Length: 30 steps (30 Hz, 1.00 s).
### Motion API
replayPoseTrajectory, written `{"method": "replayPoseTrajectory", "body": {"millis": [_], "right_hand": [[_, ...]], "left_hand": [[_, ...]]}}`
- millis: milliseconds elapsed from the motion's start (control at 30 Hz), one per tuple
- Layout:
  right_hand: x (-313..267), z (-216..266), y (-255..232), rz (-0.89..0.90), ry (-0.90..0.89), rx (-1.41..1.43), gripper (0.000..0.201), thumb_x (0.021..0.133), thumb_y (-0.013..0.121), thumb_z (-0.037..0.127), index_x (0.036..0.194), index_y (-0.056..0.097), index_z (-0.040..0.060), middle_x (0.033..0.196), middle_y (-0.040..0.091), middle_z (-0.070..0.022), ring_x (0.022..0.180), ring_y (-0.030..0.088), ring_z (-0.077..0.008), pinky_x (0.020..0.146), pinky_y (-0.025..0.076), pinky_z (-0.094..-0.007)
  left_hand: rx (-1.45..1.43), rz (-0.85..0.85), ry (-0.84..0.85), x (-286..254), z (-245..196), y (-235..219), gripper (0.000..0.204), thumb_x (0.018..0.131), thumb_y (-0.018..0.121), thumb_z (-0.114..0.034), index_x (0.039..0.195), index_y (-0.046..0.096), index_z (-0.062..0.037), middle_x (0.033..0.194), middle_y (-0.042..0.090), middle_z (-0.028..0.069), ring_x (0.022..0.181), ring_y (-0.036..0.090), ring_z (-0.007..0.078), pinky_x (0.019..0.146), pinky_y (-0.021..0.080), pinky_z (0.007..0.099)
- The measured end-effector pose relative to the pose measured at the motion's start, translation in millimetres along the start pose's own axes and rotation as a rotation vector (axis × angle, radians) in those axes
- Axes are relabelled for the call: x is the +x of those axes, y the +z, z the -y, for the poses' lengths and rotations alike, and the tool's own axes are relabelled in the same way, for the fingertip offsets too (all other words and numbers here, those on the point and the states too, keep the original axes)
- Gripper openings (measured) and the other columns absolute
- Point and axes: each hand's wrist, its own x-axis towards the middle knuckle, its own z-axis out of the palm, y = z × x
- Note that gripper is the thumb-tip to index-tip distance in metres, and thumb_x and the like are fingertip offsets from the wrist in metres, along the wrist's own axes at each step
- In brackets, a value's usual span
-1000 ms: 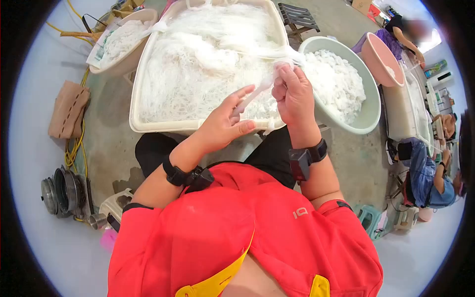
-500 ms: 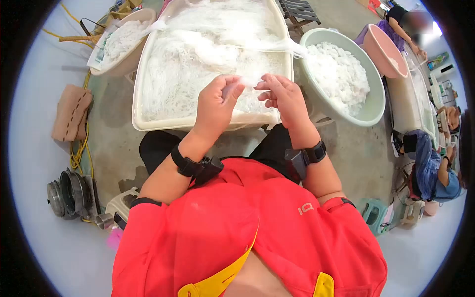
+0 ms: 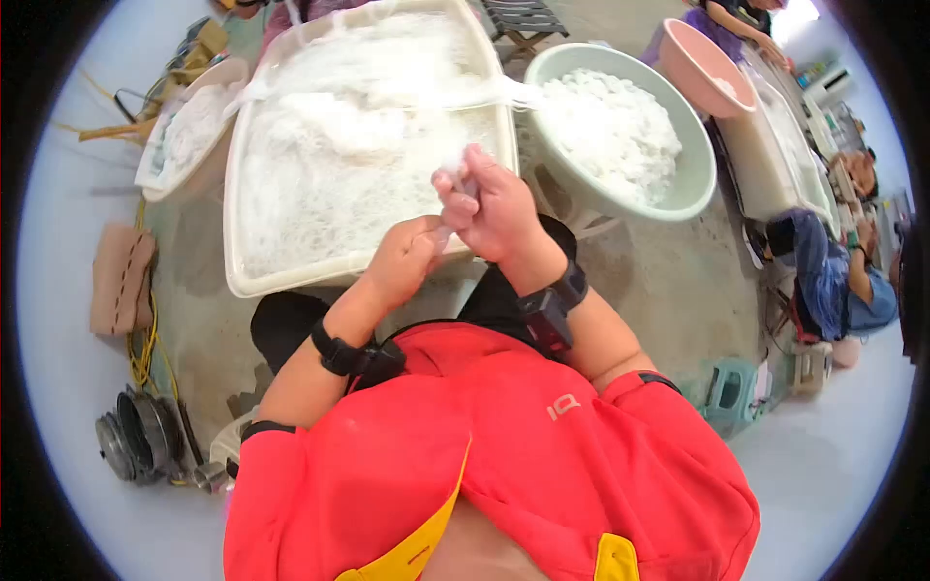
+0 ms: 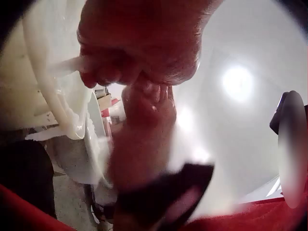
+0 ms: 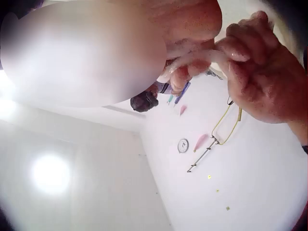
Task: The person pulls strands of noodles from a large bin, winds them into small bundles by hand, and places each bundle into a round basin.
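A wet, whitish, translucent strand (image 3: 443, 235) runs between my two hands, over the near right edge of the large white tray (image 3: 254, 288). My right hand (image 3: 496, 208) holds its upper part with curled fingers, and a pale bit shows at the fingertips. Close below and to the left, my left hand (image 3: 399, 263) grips the lower part, knuckles outward. In the right wrist view the strand (image 5: 197, 58) arches from one hand's fingers to the other's. Seen from the left wrist, a pale length of strand (image 4: 72, 64) sticks out beside the left fingers (image 4: 103, 72).
White stringy material (image 3: 339, 194) fills the tray. To its right stands a pale green basin (image 3: 699, 184) heaped with white lumps (image 3: 610, 136); a pink basin (image 3: 693, 63) is farther back. Another tub (image 3: 218, 169) stands at left. People work at the right.
The strand first hung from the raised right hand to the open left hand; then both hands met over the tray. Now they are nearer my body, left below right, both gripping it.
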Motion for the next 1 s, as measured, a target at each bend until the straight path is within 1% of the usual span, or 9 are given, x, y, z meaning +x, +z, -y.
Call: {"method": "replayPoseTrajectory", "body": {"millis": [67,200,300,400,500,567,733,833,1000], "right_hand": [[-3.9,9.3,-1.8,-0.017,0.01,-0.059,0.018,0.091,0.043,0.021,0.081,0.05,0.0077,0.076,0.056,-0.0132,0.055,0.048,-0.0195,0.053,0.042,-0.0319],[-0.6,80.7,-75.0,-0.531,-0.587,-1.449,0.022,0.086,0.05,0.02,0.083,0.059,0.0008,0.086,0.058,-0.0236,0.076,0.054,-0.0352,0.069,0.044,-0.0416],[-18.0,118.0,-90.8,-1.092,-0.207,-2.16,0.03,0.08,0.059,0.023,0.098,0.062,-0.0009,0.106,0.055,-0.0279,0.101,0.051,-0.0413,0.085,0.042,-0.045],[-5.3,68.1,-59.6,-0.73,-0.868,-2.171,0.04,0.075,0.067,0.025,0.106,0.061,0.0012,0.117,0.05,-0.0276,0.108,0.047,-0.0434,0.093,0.039,-0.0436],[-0.8,18.8,-19.0,0.272,-0.434,-1.862,0.041,0.063,0.078,0.024,0.099,0.067,0.0074,0.143,0.018,-0.0235,0.132,0.02,-0.0381,0.106,0.023,-0.0403],[-8.0,4.8,7.7,0.464,-0.331,-1.703,0.026,0.065,0.075,0.02,0.089,0.07,0.0141,0.145,0.018,-0.0208,0.133,0.018,-0.0373,0.106,0.021,-0.043],[2.1,-2.0,-1.3,0.264,-0.444,-1.426,0.023,0.074,0.069,0.014,0.097,0.069,0.0103,0.133,0.043,-0.0161,0.119,0.044,-0.0258,0.094,0.039,-0.0371],[-1.3,4.1,13.7,-0.144,-0.446,-1.408,0.021,0.076,0.065,0.009,0.096,0.068,0.0064,0.112,0.06,-0.0135,0.1,0.058,-0.0206,0.085,0.044,-0.0318],[-4.0,5.9,16.5,-0.253,-0.776,-1.831,0.02,0.075,0.065,0.018,0.088,0.067,0.0036,0.091,0.065,-0.0138,0.091,0.06,-0.0276,0.077,0.047,-0.0322]], "left_hand": [[0.18,-0.073,0.053,2.6,2.4,-3.3,0.026,0.088,0.039,-0.021,0.07,0.046,-0.0041,0.06,0.044,0.0027,0.056,0.042,0.0124,0.056,0.038,0.0265],[0.115,-0.252,0.156,1.8,9.5,-30.4,0.026,0.087,0.038,-0.021,0.068,0.045,-0.0046,0.063,0.043,0.0017,0.057,0.041,0.0105,0.059,0.04,0.0269],[-0.228,-0.273,0.121,2.0,2.4,-35.3,0.032,0.093,0.036,-0.03,0.071,0.044,-0.0087,0.066,0.038,0.0,0.059,0.04,0.0117,0.07,0.042,0.0307],[-0.831,-0.03,-0.034,9.9,-26.2,-10.8,0.038,0.095,0.035,-0.041,0.075,0.043,-0.01,0.065,0.035,-0.0008,0.061,0.04,0.0123,0.072,0.042,0.0323],[-1.16,0.167,0.036,16.5,-37.9,-9.5,0.041,0.093,0.035,-0.048,0.075,0.042,-0.0116,0.063,0.031,-0.0012,0.058,0.037,0.0127,0.067,0.041,0.0321],[-1.249,0.155,0.103,22.3,-39.2,-29.9,0.041,0.094,0.034,-0.047,0.073,0.04,-0.0121,0.062,0.031,-0.0013,0.057,0.036,0.0126,0.066,0.041,0.0321],[-1.087,-0.257,-0.213,13.4,-29.6,-14.7,0.048,0.095,0.032,-0.046,0.115,0.04,-0.0029,0.083,0.05,0.0046,0.072,0.05,0.017,0.07,0.044,0.0331],[-0.584,-0.594,0.097,15.2,-6.4,-0.1,0.042,0.097,0.03,-0.038,0.114,0.043,-0.001,0.09,0.053,0.0069,0.083,0.053,0.0183,0.075,0.044,0.0329],[0.343,0.024,0.206,5.2,-0.1,12.3,0.039,0.09,0.048,-0.028,0.108,0.046,0.0069,0.099,0.054,0.0168,0.093,0.054,0.0256,0.083,0.043,0.0365]]}}
